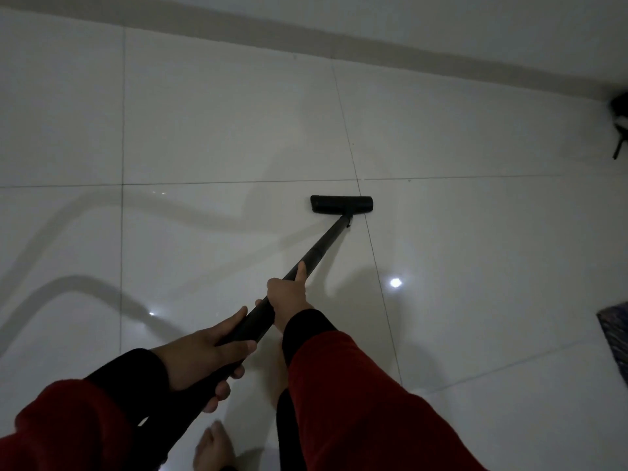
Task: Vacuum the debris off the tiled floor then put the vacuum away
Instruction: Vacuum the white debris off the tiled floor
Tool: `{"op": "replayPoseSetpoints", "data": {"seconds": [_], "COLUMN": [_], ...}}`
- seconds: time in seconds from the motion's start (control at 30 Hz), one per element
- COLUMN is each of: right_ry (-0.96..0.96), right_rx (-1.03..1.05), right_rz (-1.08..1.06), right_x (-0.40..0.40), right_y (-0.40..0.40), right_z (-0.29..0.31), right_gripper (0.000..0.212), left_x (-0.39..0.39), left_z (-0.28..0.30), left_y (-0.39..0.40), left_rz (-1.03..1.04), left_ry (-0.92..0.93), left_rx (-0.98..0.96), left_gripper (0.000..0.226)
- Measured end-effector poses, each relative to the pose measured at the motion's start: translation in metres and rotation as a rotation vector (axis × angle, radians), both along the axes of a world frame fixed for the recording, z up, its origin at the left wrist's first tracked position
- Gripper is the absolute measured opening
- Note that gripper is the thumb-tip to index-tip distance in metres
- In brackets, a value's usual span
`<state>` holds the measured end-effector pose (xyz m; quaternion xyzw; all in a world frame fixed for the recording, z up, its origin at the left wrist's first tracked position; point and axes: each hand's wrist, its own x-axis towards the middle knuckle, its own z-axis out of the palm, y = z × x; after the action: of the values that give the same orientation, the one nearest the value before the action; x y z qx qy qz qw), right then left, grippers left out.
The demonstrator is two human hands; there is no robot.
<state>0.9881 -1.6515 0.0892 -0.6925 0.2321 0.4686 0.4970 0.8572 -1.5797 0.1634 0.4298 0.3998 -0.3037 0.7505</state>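
- At centre of the head view, slightly toward 1 o'clock, the black floor head point(341, 204) of the vacuum lies flat on the tiled floor point(210, 124), just below a horizontal grout line and just left of one running up and down
- From the floor head the black wand point(323, 244) slants down toward 7 o'clock, passing through both hands and out of view at the bottom edge
- Right hand point(288, 297), the farther one along the wand, has its fingers wrapped round the tube, with the thumb laid along the top pointing toward the floor head
- Left hand point(207, 351), nearer at 7 o'clock, is curled round the wand too, thumb over the top and fingers tucked beneath
- Bare feet point(214, 450) show at 6 o'clock; both sleeves are red with dark cuffs
- Dim light: a few dark specks sit near the grout lines above the floor head, but whether they are debris I cannot tell
- At 3 o'clock a dark object point(620, 127) stands by the wall, and a patterned mat point(616, 338) edges in at 4 o'clock
- Judged from this, the vacuuming step is in hand and putting away has not begun; the next move calls for a push toward 12 o'clock across the grout line, head kept flat
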Motion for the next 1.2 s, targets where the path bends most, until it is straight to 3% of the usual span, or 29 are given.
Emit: {"op": "replayPoseSetpoints", "data": {"seconds": [0.5, 0.63, 0.93, 1.2], "right_ry": [-0.012, 0.001, 0.027, 0.120], "right_rx": [0.005, -0.084, 0.027, -0.034], "right_rz": [-0.014, 0.029, -0.158, -0.436], "right_x": [-0.110, -0.137, -0.215, -0.281], "right_y": [-0.112, -0.146, -0.227, -0.231], "right_z": [-0.008, -0.007, 0.007, 0.015], "right_gripper": [0.068, 0.080, 0.067, 0.080], "left_x": [-0.107, -0.133, -0.198, -0.249], "left_z": [-0.010, -0.009, 0.006, 0.010], "left_y": [-0.104, -0.144, -0.204, -0.200], "left_rz": [-0.100, -0.106, -0.258, -0.385], "left_ry": [-0.027, -0.007, 0.003, 0.025], "left_rx": [0.067, 0.061, 0.062, 0.050], "left_gripper": [0.071, 0.070, 0.072, 0.068]}}
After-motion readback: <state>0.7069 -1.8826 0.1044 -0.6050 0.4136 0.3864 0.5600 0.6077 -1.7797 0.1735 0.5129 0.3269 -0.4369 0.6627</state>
